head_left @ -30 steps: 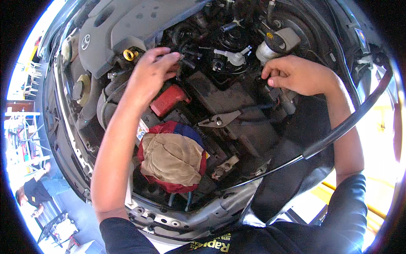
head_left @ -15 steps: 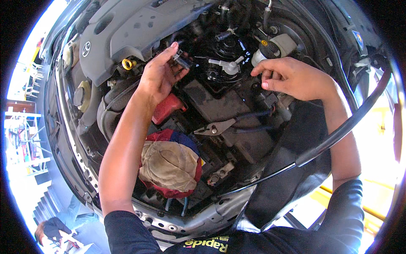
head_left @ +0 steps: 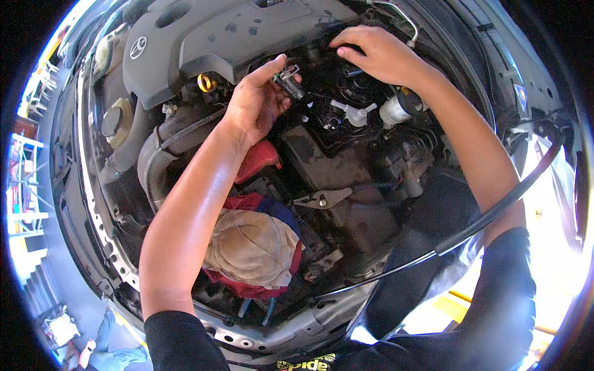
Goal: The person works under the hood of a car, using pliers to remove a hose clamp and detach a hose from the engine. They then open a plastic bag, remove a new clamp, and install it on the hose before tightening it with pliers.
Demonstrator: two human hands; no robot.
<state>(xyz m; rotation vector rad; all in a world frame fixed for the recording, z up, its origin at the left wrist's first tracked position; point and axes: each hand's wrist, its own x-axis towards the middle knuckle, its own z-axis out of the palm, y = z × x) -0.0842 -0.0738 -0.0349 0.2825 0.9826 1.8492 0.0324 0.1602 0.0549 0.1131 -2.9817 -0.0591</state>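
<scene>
My left hand (head_left: pixel 258 99) grips a small dark connector-like part (head_left: pixel 291 83) between thumb and fingers. My right hand (head_left: pixel 377 55) reaches over dark hoses beside the grey engine cover (head_left: pixel 210 25), its fingers loosely bent and apart, with nothing visible in them. Below it are a white plastic fitting (head_left: pixel 356 112) and a cylindrical reservoir (head_left: pixel 393 110). A red plastic cover (head_left: pixel 260 157) is partly behind my left wrist. Pliers (head_left: pixel 323 199) lie on the dark housing, and a tan and red cloth cap (head_left: pixel 250 247) rests in front of them.
A long black rubber strip (head_left: pixel 482 219) crosses over my right forearm's side of the bay. The metal front edge (head_left: pixel 247 343) curves below. Another person's legs (head_left: pixel 120 352) and white racks (head_left: pixel 25 179) show at far left. A yellow dipstick loop (head_left: pixel 205 82) sits beside the engine cover.
My right hand has moved up and left from beside the reservoir toward the engine cover. My left hand, holding the dark part, has shifted up and right.
</scene>
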